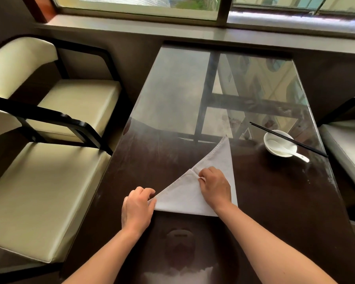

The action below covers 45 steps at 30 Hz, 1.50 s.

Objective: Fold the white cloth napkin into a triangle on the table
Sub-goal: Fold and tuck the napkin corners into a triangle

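Observation:
The white cloth napkin (217, 160) lies flat on the dark glass-topped table (172, 95) as a triangle, one tip pointing away toward the far right. My left hand (136, 208) pinches the napkin's near-left corner between thumb and fingers. My right hand (214, 186) rests on the middle of the cloth, fingers curled and pinching a folded edge near the crease. The near-right part of the napkin is hidden under my right wrist.
A white bowl (272, 153) with a white spoon (288, 151) in it sits at the right, black chopsticks (289, 139) laid across its rim. Cream-cushioned chairs (49, 197) stand left of the table, another seat (348, 148) at the right. A window sill runs along the far side.

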Available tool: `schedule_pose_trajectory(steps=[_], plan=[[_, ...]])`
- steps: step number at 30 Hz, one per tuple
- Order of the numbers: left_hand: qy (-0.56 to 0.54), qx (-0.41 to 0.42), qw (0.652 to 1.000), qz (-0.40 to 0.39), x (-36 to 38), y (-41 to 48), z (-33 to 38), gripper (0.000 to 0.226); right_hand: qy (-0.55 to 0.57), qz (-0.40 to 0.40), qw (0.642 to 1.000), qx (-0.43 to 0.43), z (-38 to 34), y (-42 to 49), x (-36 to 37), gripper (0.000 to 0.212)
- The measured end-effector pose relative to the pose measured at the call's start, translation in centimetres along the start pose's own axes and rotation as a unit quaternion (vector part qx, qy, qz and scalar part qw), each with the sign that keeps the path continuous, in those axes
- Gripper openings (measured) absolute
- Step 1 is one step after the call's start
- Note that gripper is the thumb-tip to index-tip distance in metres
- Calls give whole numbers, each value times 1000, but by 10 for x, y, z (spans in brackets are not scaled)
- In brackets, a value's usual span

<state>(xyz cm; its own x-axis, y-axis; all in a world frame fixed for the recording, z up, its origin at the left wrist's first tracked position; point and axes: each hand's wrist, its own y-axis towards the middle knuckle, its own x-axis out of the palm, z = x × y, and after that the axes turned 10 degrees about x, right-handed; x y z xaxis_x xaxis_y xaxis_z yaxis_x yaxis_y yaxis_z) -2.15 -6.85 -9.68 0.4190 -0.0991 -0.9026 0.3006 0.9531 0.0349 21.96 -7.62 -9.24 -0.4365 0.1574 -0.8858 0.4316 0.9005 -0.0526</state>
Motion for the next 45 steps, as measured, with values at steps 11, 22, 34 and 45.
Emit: schedule_pose_trajectory(steps=[11, 22, 34, 45], plan=[[88, 160, 983, -23, 4, -16, -8, 13, -177, -104, 943, -262, 8, -86, 15, 67], [40, 35, 998, -33, 8, -10, 0, 20, -208, -141, 950, -183, 63, -122, -3, 95], [-1, -175, 981, -87, -3, 10, 5, 44, -189, -35, 968, -158, 112, -137, -30, 62], [-128, -276, 948, -98, -18, 13, 8, 20, -125, -16, 984, -129, 109, -129, -24, 59]])
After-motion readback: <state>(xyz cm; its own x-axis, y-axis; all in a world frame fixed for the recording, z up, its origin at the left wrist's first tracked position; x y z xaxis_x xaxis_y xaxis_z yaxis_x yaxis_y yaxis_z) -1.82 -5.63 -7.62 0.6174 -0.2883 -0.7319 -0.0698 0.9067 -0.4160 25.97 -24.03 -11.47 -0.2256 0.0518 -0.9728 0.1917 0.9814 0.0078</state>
